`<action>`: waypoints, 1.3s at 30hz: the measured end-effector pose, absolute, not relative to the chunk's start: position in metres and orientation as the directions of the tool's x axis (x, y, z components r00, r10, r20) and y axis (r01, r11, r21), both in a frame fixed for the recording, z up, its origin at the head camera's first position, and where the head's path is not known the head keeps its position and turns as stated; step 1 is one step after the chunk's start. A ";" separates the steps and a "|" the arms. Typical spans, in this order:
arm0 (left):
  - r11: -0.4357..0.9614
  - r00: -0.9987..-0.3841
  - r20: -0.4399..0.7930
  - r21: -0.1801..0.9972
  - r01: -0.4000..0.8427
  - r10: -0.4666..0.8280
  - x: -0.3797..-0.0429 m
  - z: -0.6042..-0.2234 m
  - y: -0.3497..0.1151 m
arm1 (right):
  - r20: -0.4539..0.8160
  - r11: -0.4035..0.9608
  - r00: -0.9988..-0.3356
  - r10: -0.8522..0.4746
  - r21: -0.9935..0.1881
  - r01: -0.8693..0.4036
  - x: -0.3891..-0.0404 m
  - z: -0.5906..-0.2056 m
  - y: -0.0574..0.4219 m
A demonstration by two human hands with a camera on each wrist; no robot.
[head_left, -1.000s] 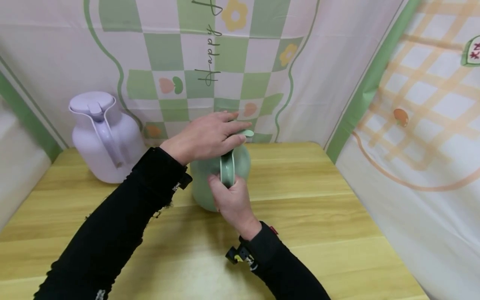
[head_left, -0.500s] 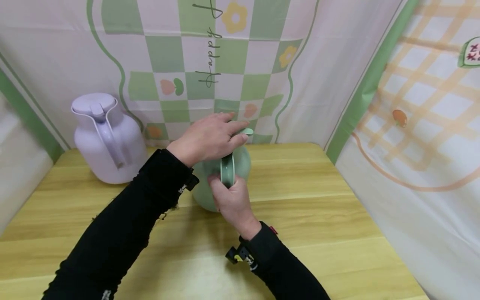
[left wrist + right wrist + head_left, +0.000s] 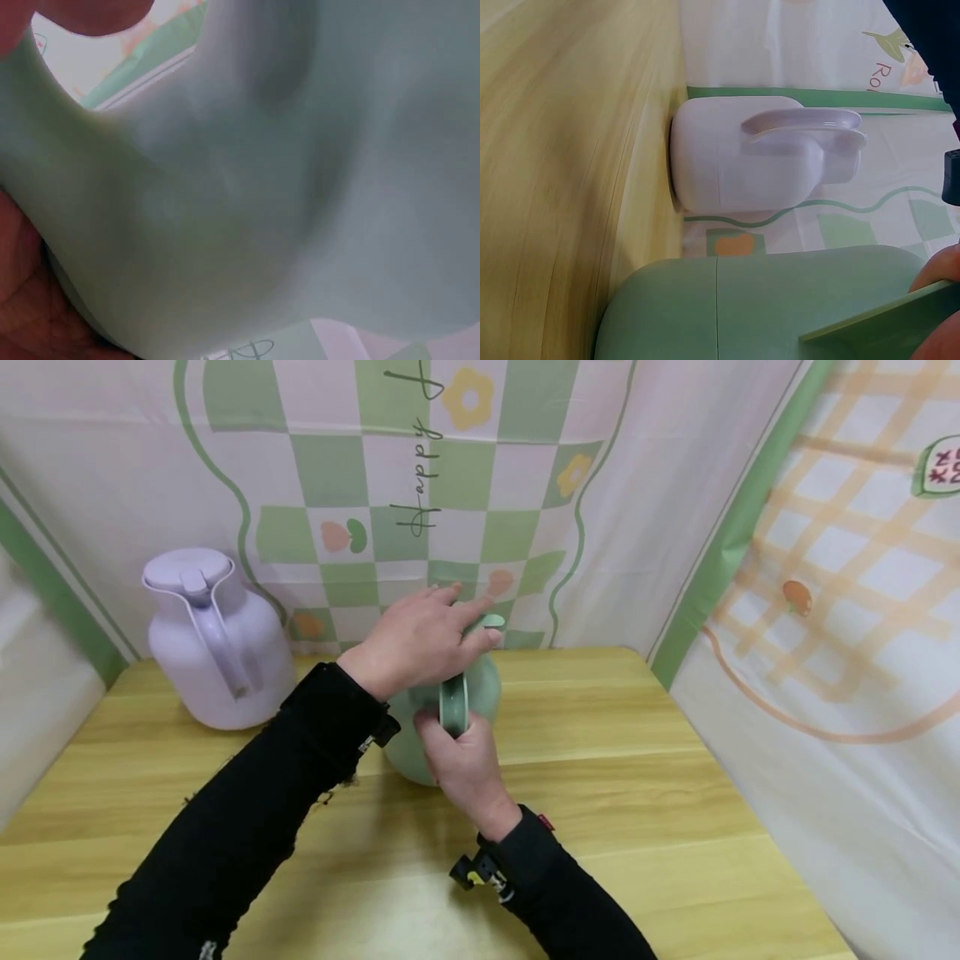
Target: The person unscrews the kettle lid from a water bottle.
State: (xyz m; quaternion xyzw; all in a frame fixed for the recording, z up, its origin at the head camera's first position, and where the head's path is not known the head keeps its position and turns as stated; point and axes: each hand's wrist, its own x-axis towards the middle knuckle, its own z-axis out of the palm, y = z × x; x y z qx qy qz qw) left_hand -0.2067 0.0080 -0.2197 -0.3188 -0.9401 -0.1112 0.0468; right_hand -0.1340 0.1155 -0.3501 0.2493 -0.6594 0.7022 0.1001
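A pale green thermos jug (image 3: 408, 747) stands upright on the wooden table, its handle (image 3: 453, 706) turned toward me. My right hand (image 3: 467, 768) grips that handle, thumb along its left side. Over the top of the jug lies my left hand (image 3: 420, 635), fingers stretched forward and thumb at a small green tab (image 3: 491, 622) of the lid. The left hand covers most of the lid. In the left wrist view the jug's smooth green body (image 3: 225, 225) fills the frame. The right wrist view has the green jug (image 3: 705, 307) lying across its bottom edge.
At the back left of the table (image 3: 600, 827) stands a lilac thermos jug (image 3: 217, 664) with its lid on, close to the patterned curtain (image 3: 322, 468). A second hanging cloth (image 3: 840, 610) borders the right side.
My left wrist and forearm have shifted slightly to the right, with the hand still on top of the green jug. The right hand keeps its hold on the handle.
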 end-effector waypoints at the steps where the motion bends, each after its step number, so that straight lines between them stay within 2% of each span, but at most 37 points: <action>1: 0.757 -0.777 0.173 0.178 0.629 0.606 -0.208 -0.220 0.006 | 0.481 -0.107 -0.857 -0.188 -0.877 -0.468 -0.134 -0.350 0.115; 7: 0.626 -0.665 0.228 0.225 0.747 0.711 -0.219 -0.219 -0.013 | 0.440 -0.087 -0.882 -0.168 -0.898 -0.431 -0.133 -0.350 0.115; 11: 0.574 -0.617 0.215 0.230 0.786 0.757 -0.223 -0.220 -0.019 | 0.431 -0.082 -0.890 -0.151 -0.902 -0.423 -0.134 -0.349 0.115; 13: 0.572 -0.613 0.202 0.227 0.788 0.764 -0.224 -0.223 -0.019 | 0.430 -0.084 -0.891 -0.148 -0.903 -0.422 -0.133 -0.349 0.115; 25: 0.628 -0.658 0.196 0.197 0.753 0.727 -0.219 -0.226 -0.015 | 0.429 -0.087 -0.889 -0.158 -0.903 -0.420 -0.133 -0.349 0.113; 39: 0.751 -0.768 0.169 0.163 0.640 0.618 -0.204 -0.224 -0.001 | 0.439 -0.091 -0.884 -0.162 -0.898 -0.430 -0.134 -0.349 0.114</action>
